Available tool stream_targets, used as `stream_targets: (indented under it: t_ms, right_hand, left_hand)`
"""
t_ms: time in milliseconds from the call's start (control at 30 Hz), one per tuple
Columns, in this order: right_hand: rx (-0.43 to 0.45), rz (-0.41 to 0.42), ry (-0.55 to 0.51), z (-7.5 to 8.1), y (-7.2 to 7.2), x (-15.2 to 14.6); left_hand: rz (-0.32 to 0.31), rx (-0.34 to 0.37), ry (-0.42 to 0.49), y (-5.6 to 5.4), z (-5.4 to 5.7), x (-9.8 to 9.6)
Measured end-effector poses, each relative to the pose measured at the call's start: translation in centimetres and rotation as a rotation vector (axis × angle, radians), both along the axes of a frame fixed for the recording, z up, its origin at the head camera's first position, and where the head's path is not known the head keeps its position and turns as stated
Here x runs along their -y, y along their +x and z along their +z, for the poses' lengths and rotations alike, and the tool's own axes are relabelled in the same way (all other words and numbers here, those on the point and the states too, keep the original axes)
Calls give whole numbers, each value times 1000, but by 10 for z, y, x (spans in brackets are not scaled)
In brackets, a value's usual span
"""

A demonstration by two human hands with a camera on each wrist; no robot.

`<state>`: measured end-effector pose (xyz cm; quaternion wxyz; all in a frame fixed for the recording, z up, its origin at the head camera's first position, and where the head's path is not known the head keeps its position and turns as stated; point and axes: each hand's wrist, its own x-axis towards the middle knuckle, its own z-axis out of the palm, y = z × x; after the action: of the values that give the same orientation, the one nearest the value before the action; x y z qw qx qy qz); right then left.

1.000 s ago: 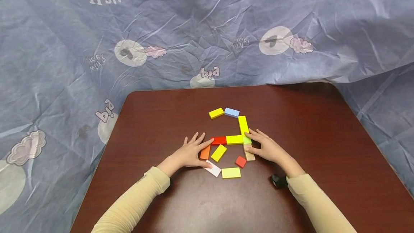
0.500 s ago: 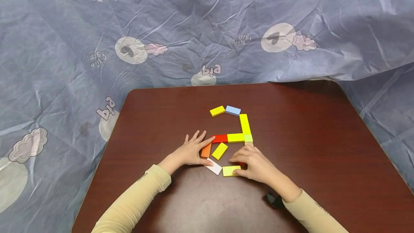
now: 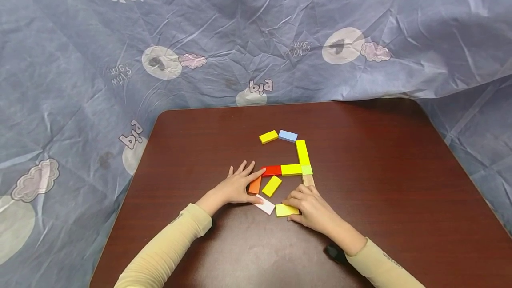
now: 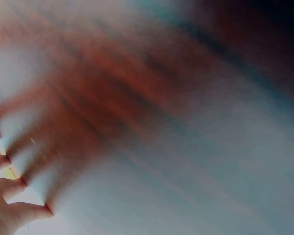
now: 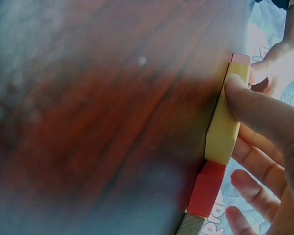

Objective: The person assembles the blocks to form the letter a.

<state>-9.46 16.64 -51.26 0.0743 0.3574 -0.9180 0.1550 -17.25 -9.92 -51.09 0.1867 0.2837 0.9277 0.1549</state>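
In the head view my right hand (image 3: 312,208) pinches a pale yellow block (image 3: 283,210) lying flat, thumb on its near side and fingers on its far side. The right wrist view has a red block (image 5: 207,188) against that block's end; in the head view my hand hides it. My left hand (image 3: 235,189) lies with fingers spread, the index fingertip at a red block (image 3: 272,171) and the thumb on a pinkish-white block (image 3: 266,205). Between them stands an orange block (image 3: 254,185), partly covered by the hand. The left wrist view is mostly blurred tabletop.
A loose yellow block (image 3: 272,186) lies inside the outline. Further back are a yellow block (image 3: 291,170), a pale green block (image 3: 306,170), a plain wooden block (image 3: 308,180), a long yellow block (image 3: 302,152), a blue block (image 3: 288,135) and another yellow block (image 3: 268,137) on the brown table (image 3: 200,146).
My right hand has moved from the wooden and long yellow blocks toward me and left to the pale yellow block, covering the small red block. My left hand has stayed in place.
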Motion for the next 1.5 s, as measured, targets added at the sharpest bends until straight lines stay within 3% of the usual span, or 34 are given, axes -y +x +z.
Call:
stream_targets:
  t_ms: [367,967,1133,1300,1500]
  right_hand:
    - [35,-38,-4,1,0,1]
    - [16,-39,-32,-2,-1,1]
    - [74,-57,-69,1,-3,-2]
    - [125,-125,-123,11,-14,-8]
    - [146,-175,-97,18,-38,-12]
  left_hand:
    - [-1,-3,-16,-1,0,-1]
    - [0,11,-12,1,0,0]
    - [0,14,-7,1,1,0]
    - [-1,16,-10,1,-1,0]
    - [0,11,-23,0,-2,0]
